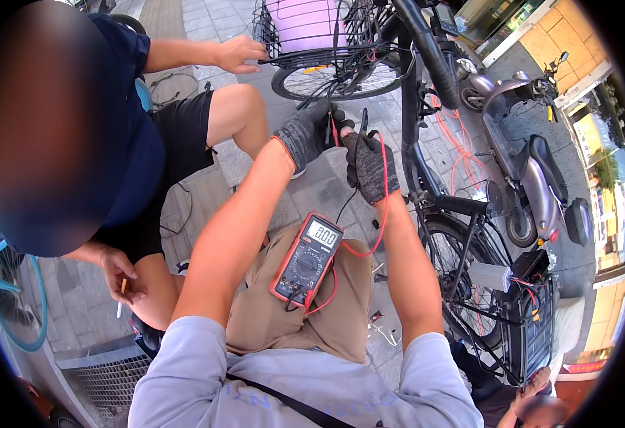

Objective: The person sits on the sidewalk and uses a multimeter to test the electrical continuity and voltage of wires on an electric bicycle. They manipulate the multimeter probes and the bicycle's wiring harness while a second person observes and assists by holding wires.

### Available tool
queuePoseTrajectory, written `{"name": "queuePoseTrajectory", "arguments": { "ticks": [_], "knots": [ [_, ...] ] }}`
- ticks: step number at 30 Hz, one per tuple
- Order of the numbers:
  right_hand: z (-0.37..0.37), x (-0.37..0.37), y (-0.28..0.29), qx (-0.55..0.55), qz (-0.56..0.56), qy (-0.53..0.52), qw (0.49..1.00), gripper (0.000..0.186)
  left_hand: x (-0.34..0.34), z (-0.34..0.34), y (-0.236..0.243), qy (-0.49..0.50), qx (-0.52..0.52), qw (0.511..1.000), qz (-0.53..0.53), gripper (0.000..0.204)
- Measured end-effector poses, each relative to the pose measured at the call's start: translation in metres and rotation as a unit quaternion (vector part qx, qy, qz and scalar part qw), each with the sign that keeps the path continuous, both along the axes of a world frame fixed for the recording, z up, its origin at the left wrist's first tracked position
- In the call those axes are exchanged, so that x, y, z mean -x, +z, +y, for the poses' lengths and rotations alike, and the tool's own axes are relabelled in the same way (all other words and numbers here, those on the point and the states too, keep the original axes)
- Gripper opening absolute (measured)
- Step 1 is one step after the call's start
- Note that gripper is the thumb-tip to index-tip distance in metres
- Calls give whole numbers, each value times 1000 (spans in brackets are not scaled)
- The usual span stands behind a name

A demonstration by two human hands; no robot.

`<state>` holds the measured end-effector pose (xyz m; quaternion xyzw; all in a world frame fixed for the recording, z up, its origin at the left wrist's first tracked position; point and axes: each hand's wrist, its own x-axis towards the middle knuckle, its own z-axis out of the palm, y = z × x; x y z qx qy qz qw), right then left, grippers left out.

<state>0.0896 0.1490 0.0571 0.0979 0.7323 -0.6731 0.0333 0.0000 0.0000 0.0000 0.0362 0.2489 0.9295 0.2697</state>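
Observation:
My left hand, in a grey knit glove, is closed on a red test probe and dark wires below the bike's front wheel. My right hand, gloved alike, is closed on a black probe beside it, a pale fingertip showing; the red lead runs past this hand. The fingertips of both hands are close together; what the probe tips touch is too small to tell. A red-edged multimeter with a lit display rests on my lap, leads plugged into its lower end.
A black bike with basket and battery pack stands ahead and right. A person sits at left, one hand on the basket, another holding a cigarette. A scooter and orange cables lie beyond; another person is lower right.

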Motion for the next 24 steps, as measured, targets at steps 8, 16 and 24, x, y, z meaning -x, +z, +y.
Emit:
{"name": "queuePoseTrajectory", "arguments": {
  "ticks": [8, 16, 24],
  "knots": [
    [-12, 6, 5, 141, -45, 7, 989, 25, -9, 8, 20, 34, -20, 999, -12, 21],
    [-26, -4, 1, 147, 31, -25, 988, 19, 2, 22, 27, 103, -89, 981, -141, 32],
    [-21, 2, -1, 137, 50, -12, 989, 22, -7, 18, 32, 60, -92, 989, -101, 32]
  ]
}}
